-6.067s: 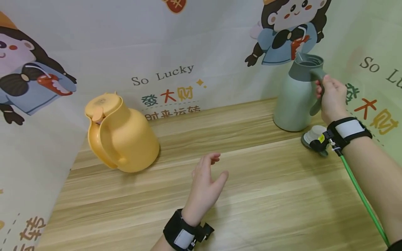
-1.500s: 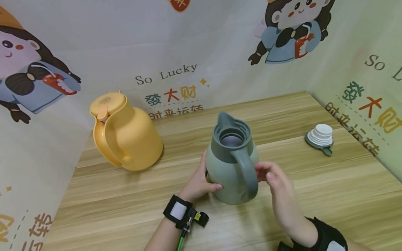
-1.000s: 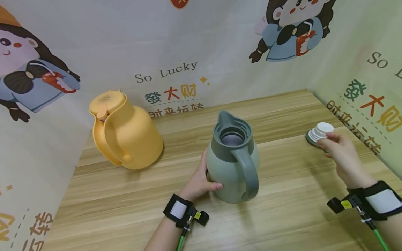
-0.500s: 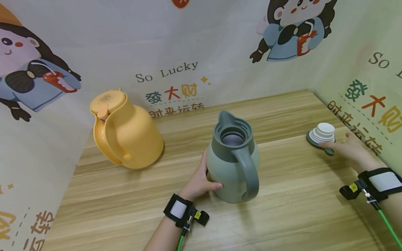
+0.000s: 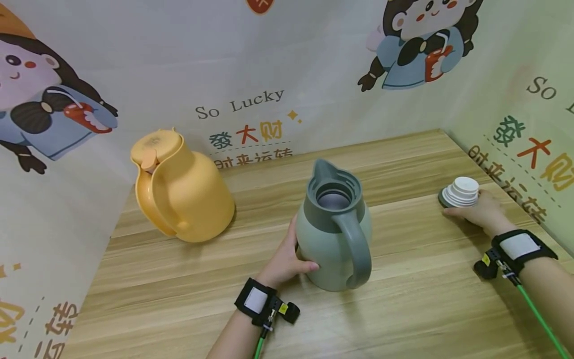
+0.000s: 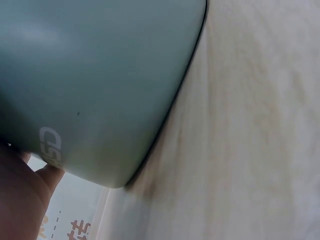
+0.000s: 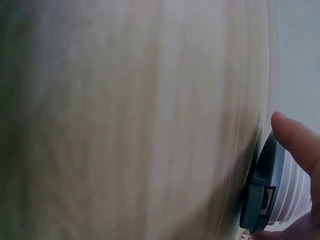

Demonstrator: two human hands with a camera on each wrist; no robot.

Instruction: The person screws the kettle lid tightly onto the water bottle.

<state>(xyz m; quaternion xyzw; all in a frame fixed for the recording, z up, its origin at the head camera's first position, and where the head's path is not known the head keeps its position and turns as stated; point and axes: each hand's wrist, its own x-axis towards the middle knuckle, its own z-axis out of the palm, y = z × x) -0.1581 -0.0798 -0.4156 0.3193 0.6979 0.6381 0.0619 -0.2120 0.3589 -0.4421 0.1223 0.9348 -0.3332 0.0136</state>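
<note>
A pale green thermos jug (image 5: 332,244) stands upright mid-table, its mouth uncovered and its dark green handle (image 5: 354,247) facing the front right. My left hand (image 5: 287,262) grips the lower left of its body, with the thumb in front and the other fingers mostly hidden behind. In the left wrist view the jug's body (image 6: 100,85) fills the upper left. At the far right my right hand (image 5: 482,212) holds the jug's lid (image 5: 464,192), which is upside down with its white threaded plug upward. The right wrist view shows thumb and a finger on either side of the lid's dark rim (image 7: 270,165).
A yellow thermos jug (image 5: 193,194) with its lid on stands at the left rear. Printed cloth walls (image 5: 305,60) enclose the wooden table (image 5: 188,299) at the back and sides. A green cable (image 5: 538,314) runs from the right wristband.
The green jug has come from the back right to mid-table, and the left hand has taken hold of it. My right hand let go of its handle, moved to the lid and grasped it.
</note>
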